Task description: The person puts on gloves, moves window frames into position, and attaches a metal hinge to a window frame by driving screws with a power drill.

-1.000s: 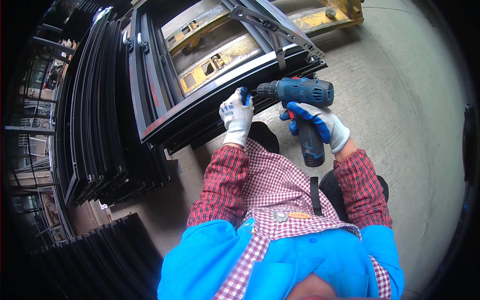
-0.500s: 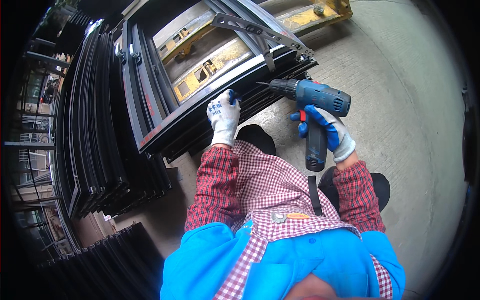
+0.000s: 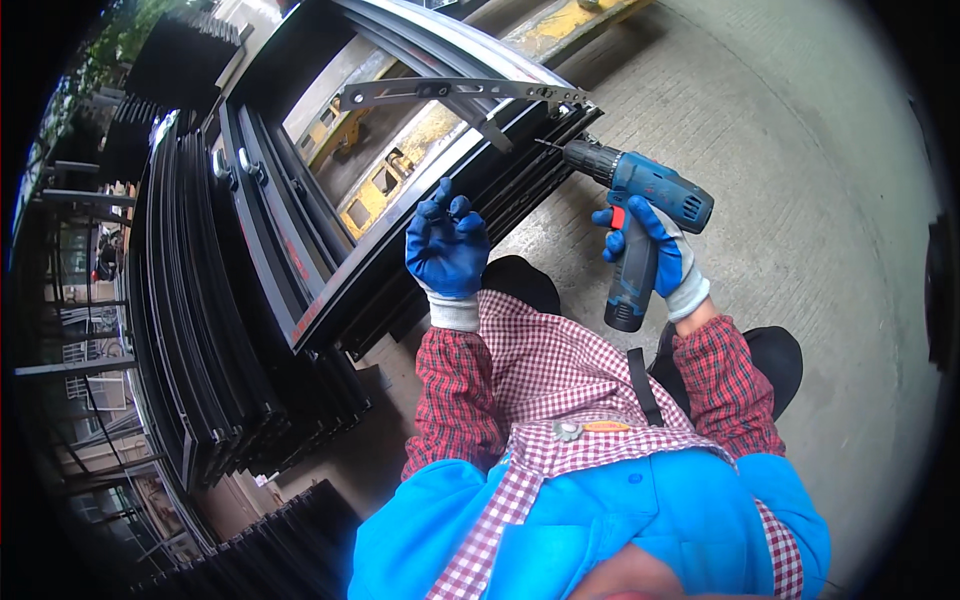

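My left hand [image 3: 447, 255], in a blue-palmed white glove, is turned palm up. Its fingers are bent and apart, and no object shows in the palm. Just beyond it runs the near rail of a dark metal frame [image 3: 388, 228], top of a stack. My right hand [image 3: 672, 262], gloved alike, is wrapped around the handle of a blue and black cordless drill [image 3: 655, 190]. The drill's bit points left toward the stack's right corner, seemingly apart from it. A perforated metal hinge arm [image 3: 430, 90] lies slantwise across the frame's right side.
Long black profiles [image 3: 185, 300] stand packed at the left, and another bundle [image 3: 290, 540] lies lower left. Worn yellow metal supports [image 3: 420, 140] show through the frame's opening. Concrete floor [image 3: 790, 170] spreads on the right.
My left hand has rolled from back up to palm up and come off the frame's rail. The drill has tilted slightly in my right hand. The view has shifted.
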`<action>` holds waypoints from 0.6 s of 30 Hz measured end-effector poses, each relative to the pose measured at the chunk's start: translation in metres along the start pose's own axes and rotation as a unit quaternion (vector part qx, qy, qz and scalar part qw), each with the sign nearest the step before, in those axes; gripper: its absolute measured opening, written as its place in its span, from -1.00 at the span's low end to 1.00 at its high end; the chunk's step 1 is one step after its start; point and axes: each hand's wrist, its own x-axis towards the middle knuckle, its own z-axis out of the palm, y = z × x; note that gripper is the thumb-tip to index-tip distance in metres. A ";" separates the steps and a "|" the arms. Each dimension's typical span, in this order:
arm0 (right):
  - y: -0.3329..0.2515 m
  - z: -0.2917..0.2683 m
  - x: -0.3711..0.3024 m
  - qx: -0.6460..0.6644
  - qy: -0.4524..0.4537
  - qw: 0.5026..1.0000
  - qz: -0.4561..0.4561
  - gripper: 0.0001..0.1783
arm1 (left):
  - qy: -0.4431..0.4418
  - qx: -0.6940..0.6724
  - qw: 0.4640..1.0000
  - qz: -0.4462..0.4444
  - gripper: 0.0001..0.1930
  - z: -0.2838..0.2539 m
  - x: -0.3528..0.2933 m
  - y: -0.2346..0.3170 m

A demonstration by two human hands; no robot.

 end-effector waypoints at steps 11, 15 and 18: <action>0.059 -0.004 0.019 0.084 0.040 0.993 -0.070 -0.51 | -0.049 0.561 0.815 0.135 -0.77 0.020 0.038 0.018; 0.071 -0.014 0.029 0.100 0.041 0.991 -0.073 -0.51 | -0.058 0.811 0.545 0.206 -0.70 0.047 0.057 0.007; 0.078 -0.014 0.034 0.100 0.038 0.992 -0.065 -0.51 | -0.087 0.904 0.371 0.194 -0.64 0.066 0.074 -0.001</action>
